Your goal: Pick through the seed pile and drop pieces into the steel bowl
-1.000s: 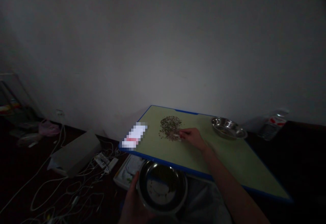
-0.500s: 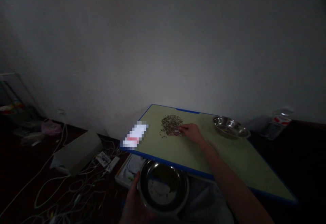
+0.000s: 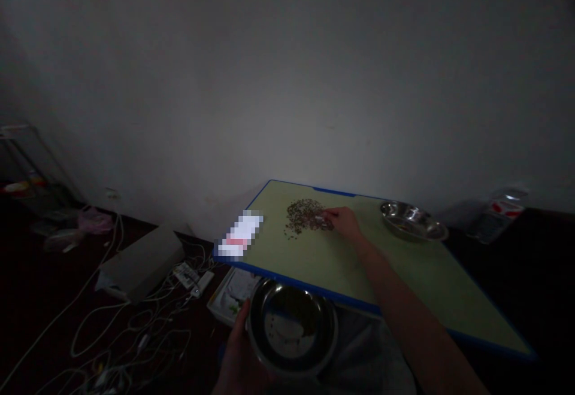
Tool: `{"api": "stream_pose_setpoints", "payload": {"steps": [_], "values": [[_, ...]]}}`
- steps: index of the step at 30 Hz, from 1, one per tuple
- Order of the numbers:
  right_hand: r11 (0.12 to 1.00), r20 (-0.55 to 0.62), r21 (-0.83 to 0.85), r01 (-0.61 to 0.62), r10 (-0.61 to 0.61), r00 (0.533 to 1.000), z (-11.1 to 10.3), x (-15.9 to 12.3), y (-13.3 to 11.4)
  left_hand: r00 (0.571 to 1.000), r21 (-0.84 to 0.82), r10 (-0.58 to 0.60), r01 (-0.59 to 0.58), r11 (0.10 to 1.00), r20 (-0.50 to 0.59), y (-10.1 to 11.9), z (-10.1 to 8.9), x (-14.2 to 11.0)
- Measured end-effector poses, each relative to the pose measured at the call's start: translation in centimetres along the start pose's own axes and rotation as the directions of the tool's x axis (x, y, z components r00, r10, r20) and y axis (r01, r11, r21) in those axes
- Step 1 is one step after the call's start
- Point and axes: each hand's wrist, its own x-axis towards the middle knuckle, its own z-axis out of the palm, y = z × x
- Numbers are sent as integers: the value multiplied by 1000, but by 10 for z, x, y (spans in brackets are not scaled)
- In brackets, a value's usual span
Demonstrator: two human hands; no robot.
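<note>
My left hand (image 3: 242,347) grips the side of a round steel bowl (image 3: 330,344), held just below the front edge of the small table (image 3: 296,260). A few dark specks lie in the bottom of this bowl. On the pale green tabletop, a spread of small dark beans or seeds (image 3: 302,212) lies left of centre. My right hand (image 3: 345,222) is at the right side of this spread, its fingers pinched together low over the surface. Something shiny and see-through shows at the fingertips, too dim to name. A second steel bowl (image 3: 413,221) stands at the table's right edge.
A phone (image 3: 240,236), blurred out, lies on the table's left corner. A white box (image 3: 224,305) is partly under the table. Cables (image 3: 135,335), a power strip (image 3: 202,284) and a long box (image 3: 141,263) cover the floor at left. A clear container (image 3: 498,215) stands at right.
My right hand has moved slightly right and up along the spread, and the beans or seeds there have shifted a little rightward. The view has shifted slightly; my left hand still holds the bowl.
</note>
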Motion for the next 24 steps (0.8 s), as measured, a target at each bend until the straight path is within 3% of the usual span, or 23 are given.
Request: {"api": "stream_pose_setpoints", "payload": {"steps": [6,9,13,18,24], "values": [[999,-73,32,-23,26,997,1,0,4,996,14,18,-17,1000,-88,4,10,-1],[998,-81,46,-31,34,996,1,-2,3,997,-28,-65,64,998,-31,6,10,-2],[997,-104,66,-38,45,994,4,-4,-4,999,-14,-35,34,999,-19,5,6,-3],[999,-106,-23,35,-37,994,11,-5,-22,995,27,17,-14,1000,-96,1,7,-4],[992,-77,-92,91,-98,992,13,-11,-26,998,-6,15,-15,1000,-58,2,18,-6]]}}
